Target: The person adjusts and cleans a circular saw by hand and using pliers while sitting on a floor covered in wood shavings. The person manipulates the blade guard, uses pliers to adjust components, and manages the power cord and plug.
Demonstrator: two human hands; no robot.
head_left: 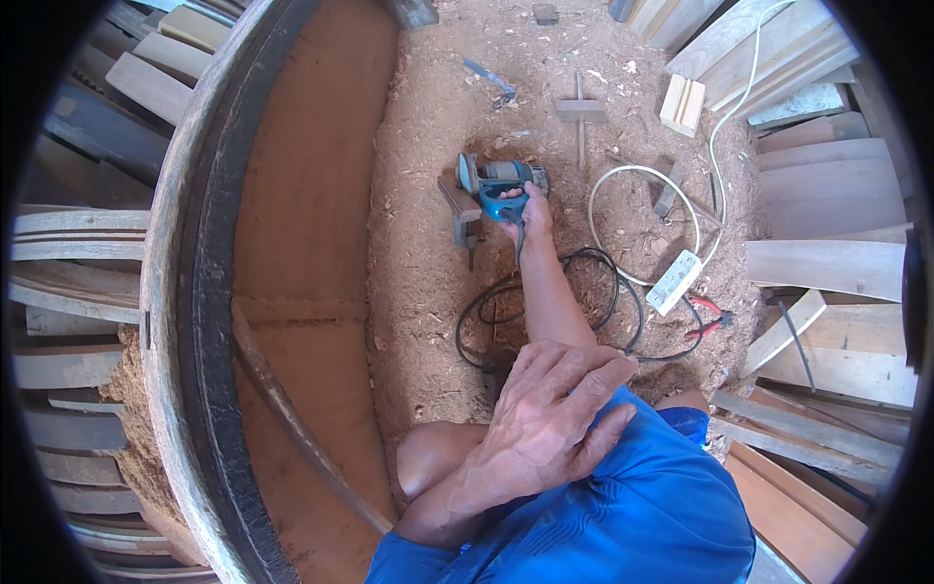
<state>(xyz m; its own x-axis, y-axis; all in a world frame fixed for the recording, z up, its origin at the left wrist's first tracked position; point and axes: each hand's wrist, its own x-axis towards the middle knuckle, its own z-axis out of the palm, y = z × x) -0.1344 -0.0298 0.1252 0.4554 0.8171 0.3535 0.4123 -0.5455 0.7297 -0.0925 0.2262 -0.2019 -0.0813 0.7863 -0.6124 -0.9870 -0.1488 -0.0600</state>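
The right hand [526, 204] grasps the blue power tool [498, 175] by its handle, toward the left edge of the sawdust-covered floor [423, 321]; the left hand [550, 419] crosses before the right arm [555, 302], fingers bent, whether gripping I cannot tell

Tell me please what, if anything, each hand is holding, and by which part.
The right hand holds the blue power tool by its handle. The left hand, over the right arm, shows nothing held.
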